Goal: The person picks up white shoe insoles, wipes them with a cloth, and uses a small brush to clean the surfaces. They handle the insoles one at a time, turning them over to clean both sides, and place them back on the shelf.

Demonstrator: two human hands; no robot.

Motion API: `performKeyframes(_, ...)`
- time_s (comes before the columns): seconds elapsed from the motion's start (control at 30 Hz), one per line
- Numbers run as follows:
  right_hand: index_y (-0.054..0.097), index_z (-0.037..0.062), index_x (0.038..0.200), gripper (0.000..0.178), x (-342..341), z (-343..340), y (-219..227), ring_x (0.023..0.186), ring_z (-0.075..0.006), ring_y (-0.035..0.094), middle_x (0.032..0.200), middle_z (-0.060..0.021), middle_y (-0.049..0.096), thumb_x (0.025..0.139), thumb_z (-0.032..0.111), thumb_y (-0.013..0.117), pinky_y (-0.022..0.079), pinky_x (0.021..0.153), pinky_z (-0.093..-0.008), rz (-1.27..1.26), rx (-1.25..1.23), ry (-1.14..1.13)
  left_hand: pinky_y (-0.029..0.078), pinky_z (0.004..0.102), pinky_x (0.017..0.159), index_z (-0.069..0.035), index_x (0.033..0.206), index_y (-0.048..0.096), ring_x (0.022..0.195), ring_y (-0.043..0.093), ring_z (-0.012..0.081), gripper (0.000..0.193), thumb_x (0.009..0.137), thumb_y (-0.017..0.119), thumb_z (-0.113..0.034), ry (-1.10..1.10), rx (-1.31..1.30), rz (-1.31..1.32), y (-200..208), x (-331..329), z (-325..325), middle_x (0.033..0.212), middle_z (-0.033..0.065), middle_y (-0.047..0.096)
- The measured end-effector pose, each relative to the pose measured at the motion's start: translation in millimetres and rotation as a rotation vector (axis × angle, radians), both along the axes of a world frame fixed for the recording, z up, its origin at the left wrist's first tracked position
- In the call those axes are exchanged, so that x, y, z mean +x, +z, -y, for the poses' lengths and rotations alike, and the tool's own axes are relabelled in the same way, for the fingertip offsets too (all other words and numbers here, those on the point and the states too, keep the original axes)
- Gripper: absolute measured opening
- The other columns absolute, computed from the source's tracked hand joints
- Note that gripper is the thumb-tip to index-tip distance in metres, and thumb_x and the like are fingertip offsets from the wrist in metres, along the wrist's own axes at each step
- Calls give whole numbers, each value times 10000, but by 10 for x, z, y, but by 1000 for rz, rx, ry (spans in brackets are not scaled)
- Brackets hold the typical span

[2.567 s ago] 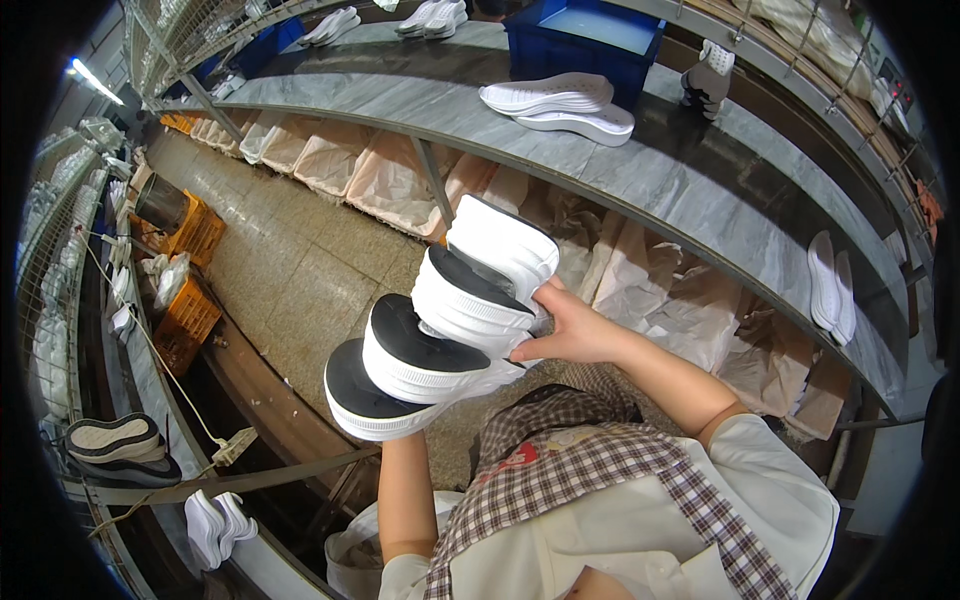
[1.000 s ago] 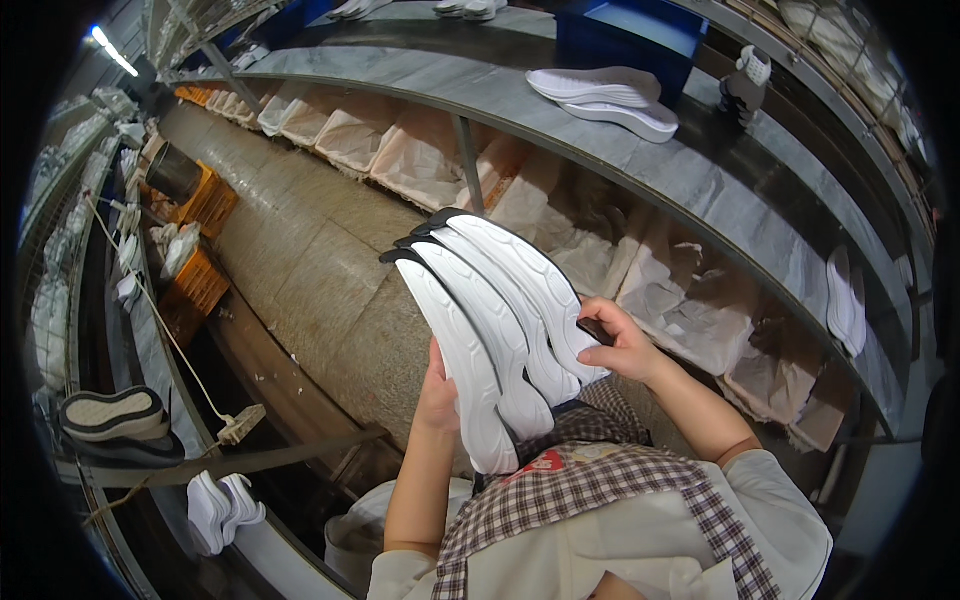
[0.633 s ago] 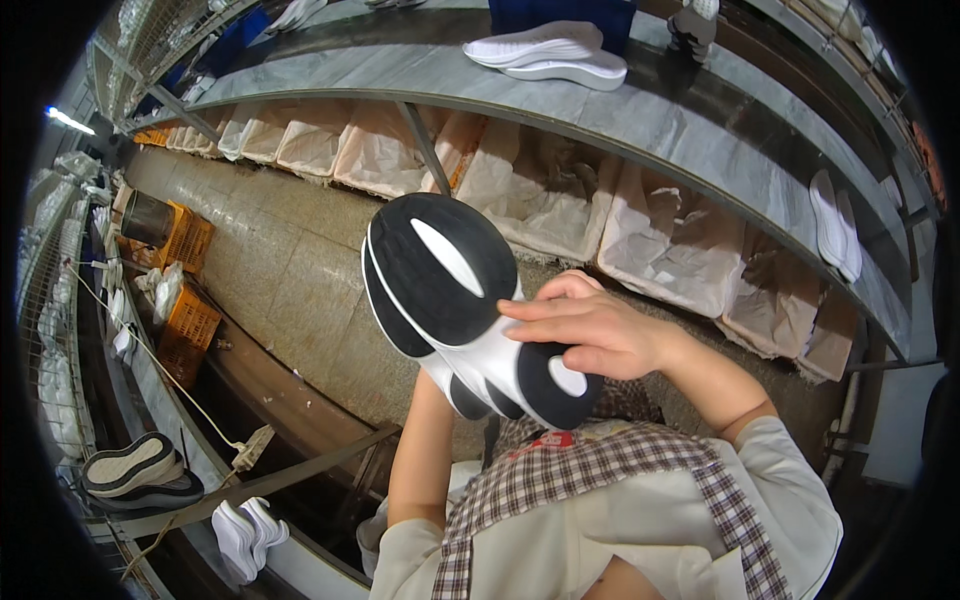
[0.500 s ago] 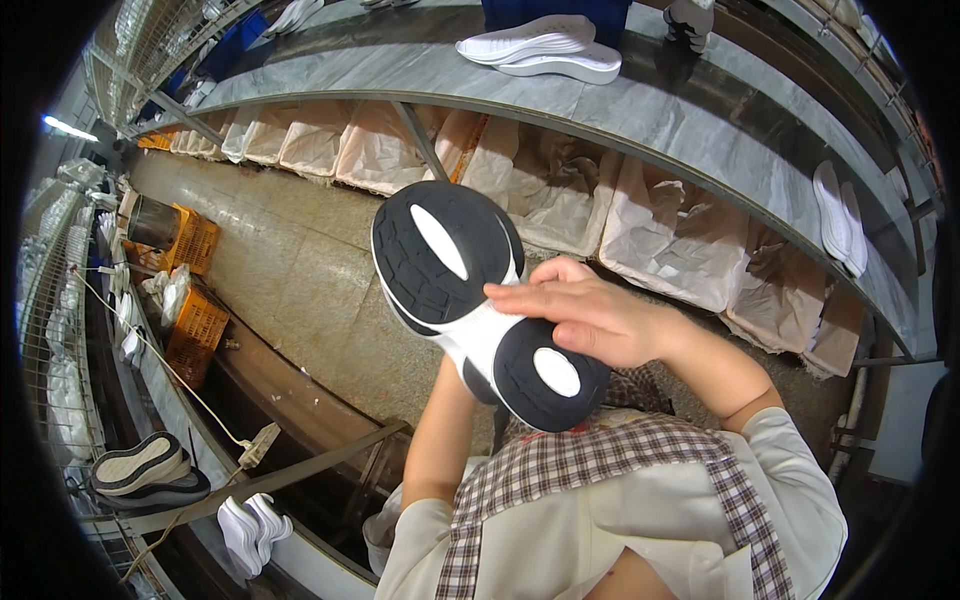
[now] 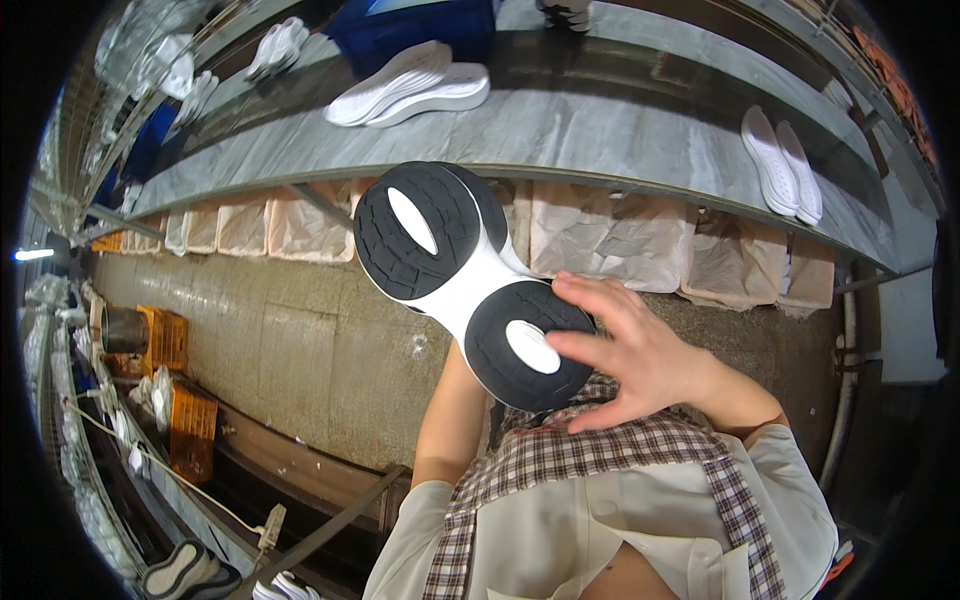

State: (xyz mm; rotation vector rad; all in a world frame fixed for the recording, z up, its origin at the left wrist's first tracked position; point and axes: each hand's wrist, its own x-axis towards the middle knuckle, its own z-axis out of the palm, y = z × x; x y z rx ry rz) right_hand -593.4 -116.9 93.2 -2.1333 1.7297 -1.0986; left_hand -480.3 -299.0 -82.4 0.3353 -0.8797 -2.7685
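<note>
The right fingers (image 5: 583, 349) spread over a black-and-white sole (image 5: 466, 288); white soles (image 5: 395, 85) lie on a shelf (image 5: 620, 120).

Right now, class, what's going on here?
A person in a checked apron handles black-and-white shoe soles, treads up. The open right hand spreads over their nearer end; the left hand is hidden behind them. On the grey shelf, two white soles lie near a blue bin.

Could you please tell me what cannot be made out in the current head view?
All in the head view:
Left hand: hidden behind the top sole.
Number of soles beneath: covered by the top sole.
Blue bin: far side cut off by the upper edge.
Black-and-white piece: cut off by the upper edge.
White pieces, lower left: cut off by the lower edge.
</note>
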Motion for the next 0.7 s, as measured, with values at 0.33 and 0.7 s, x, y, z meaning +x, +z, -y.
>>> performKeyframes(0.33,385,2,1347,757,-271,-235,-236,1270,-379,379,1379,-223,351,690,138,737,334,1035,-461,251,-162,-294,519,294,784,14,1150,499,892,600,192,305,975,427,-226,-52,80,-80,-61,-716,-109,1045,121,593)
performKeyframes(0.7,290,90,1396,532,-1686,-51,-1082,1287,-384,361,1409,-174,339,960,366,420,368,1009,-486,1988,-814,-286,540,343,780,45,1099,570,858,639,238,430,931,494,-344,5,304,-15,20,-753,-233,989,153,655)
